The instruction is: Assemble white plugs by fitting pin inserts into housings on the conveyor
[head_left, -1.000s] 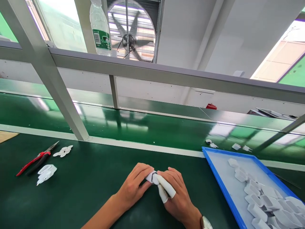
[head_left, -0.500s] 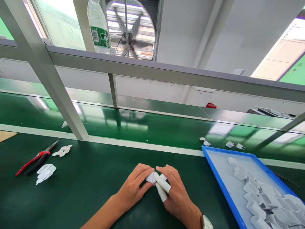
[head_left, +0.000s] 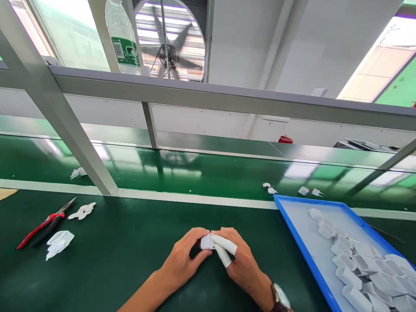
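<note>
White plastic part (head_left: 206, 242) stays pinched between fingers of both hands, left hand (head_left: 182, 260) and right hand (head_left: 238, 264), barely shifted.

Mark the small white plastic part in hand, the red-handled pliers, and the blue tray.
small white plastic part (head_left: 206, 242), head view, exposed left end
red-handled pliers (head_left: 39, 227), head view, red handle
blue tray (head_left: 294, 234), head view, left rim

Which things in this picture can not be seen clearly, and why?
- Head view: the small white part is mostly covered by the left hand and the right hand; its shape is unclear.
- Head view: the blue tray is cut by the right and bottom edges.
- Head view: the white pieces on the belt are too small to identify.
</note>
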`<state>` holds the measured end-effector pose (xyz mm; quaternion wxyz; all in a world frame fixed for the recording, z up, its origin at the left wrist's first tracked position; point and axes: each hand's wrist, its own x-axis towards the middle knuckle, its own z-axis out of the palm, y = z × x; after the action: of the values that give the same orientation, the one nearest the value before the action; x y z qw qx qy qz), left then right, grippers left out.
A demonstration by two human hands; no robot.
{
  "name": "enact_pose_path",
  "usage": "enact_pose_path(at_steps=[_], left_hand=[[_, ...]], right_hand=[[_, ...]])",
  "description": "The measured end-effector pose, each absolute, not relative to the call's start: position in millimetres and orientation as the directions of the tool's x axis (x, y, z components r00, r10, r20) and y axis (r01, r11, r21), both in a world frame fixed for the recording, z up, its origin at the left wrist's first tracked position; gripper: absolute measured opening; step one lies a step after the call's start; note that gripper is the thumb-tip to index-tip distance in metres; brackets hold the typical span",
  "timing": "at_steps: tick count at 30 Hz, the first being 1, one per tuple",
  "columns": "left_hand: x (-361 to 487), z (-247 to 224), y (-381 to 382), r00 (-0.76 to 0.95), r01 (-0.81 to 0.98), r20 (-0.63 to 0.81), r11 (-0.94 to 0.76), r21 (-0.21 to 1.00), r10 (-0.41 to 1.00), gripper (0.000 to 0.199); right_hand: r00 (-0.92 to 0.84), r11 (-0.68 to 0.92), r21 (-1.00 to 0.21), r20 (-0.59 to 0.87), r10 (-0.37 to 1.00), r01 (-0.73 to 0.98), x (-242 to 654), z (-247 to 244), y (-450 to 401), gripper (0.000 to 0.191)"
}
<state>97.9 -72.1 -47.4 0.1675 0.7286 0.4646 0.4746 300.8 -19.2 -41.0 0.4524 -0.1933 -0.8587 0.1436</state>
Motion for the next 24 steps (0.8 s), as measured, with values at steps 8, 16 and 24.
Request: enact_pose_path(at_steps=[8, 16, 24], left_hand=[[98, -57, -73, 0.096, 0.546, 0.605, -0.55, 0.632, 0.79, 0.036], [102, -58, -71, 0.051, 0.417, 0.462, -0.439, 0.796, 0.885, 0.035], [102, -64, -72, 0.064, 0.365, 0.402, -0.396, 0.842, 0.913, 0.034]], right_hand=[[-0.56, 0.872, -0.451, 0.68, 0.474, 0.191, 295, -33, -30, 0.051], [-0.474, 0.835, -0.519, 0.698, 0.536, 0.181, 295, -40, -24, 0.044], [-0.534, 0.854, -0.482, 0.677, 0.506, 0.197, 293, -33, -29, 0.044]])
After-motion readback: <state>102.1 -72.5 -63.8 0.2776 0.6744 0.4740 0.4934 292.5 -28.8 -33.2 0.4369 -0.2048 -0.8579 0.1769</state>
